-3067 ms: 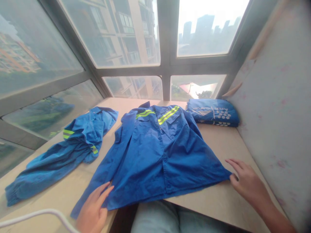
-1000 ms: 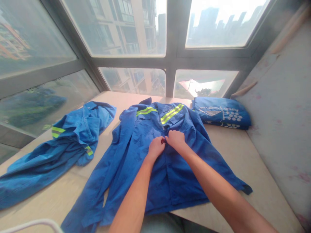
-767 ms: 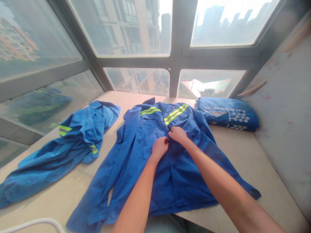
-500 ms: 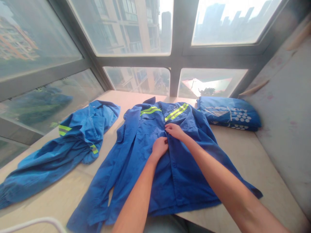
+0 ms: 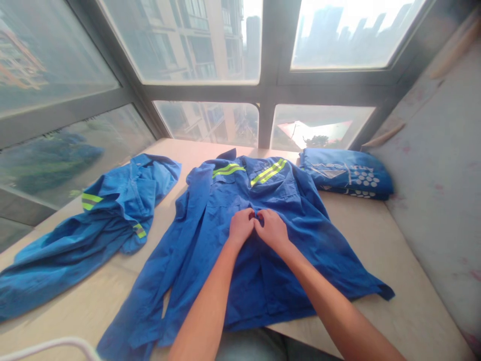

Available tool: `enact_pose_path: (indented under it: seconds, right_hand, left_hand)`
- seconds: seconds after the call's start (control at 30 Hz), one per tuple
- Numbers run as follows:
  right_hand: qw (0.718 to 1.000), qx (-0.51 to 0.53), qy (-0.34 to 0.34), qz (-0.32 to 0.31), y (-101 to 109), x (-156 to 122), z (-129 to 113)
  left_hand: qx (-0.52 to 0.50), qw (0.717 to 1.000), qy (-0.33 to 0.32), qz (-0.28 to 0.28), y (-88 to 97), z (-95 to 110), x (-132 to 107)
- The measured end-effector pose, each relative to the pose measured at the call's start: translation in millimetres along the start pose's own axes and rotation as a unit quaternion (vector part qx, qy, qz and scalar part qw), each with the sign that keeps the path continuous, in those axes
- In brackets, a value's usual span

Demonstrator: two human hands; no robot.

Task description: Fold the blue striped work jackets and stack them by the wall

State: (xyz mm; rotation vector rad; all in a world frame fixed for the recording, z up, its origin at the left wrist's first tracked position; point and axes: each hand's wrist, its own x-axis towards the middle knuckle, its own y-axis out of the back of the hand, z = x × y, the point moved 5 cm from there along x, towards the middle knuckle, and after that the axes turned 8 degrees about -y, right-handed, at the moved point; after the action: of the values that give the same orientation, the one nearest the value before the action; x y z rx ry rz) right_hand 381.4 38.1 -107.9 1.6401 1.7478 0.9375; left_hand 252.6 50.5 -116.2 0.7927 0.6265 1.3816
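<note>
A blue work jacket with yellow-green reflective stripes lies spread, front up, on the pale wooden surface. Its collar points toward the window, its hem toward me. At the middle of its front opening, my left hand pinches the cloth edge. My right hand pinches the same edge from the other side, the fingertips of both hands nearly meeting. Fabric is drawn up slightly between them. Whether a button is between the fingers is hidden.
Left of the jacket lies a crumpled blue garment with similar stripes. A folded blue bundle with white print sits at the back right, near the wall. Window frames border the far side. A white curved bar shows at lower left.
My right hand has come down the jacket's front to meet the left, which has moved up slightly. The cloth between them is now gathered. The view has shifted a little.
</note>
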Motion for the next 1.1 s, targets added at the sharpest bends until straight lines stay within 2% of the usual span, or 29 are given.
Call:
enact_pose_path:
  seconds: [0.17,0.3,0.53,0.7,1.1]
  right_hand:
    - [0.994,0.100,-0.029,-0.028,-12,6,9]
    - [0.988,0.146,-0.051,-0.023,-13,10,16]
    - [0.995,0.094,-0.018,-0.013,-9,6,15]
    - [0.998,0.025,0.028,0.053,-2,-1,8]
    - [0.996,0.028,0.064,0.063,-8,-7,10]
  left_hand:
    - [-0.027,1.000,0.007,0.013,0.7,-4,-3]
    - [-0.062,0.998,0.006,0.024,-1.8,-8,-2]
    - [-0.143,0.989,0.019,0.040,-7.8,-16,0]
    - [-0.192,0.980,0.037,0.045,-10.6,-20,1]
    - [-0.291,0.953,0.071,0.049,-16.5,-26,-1]
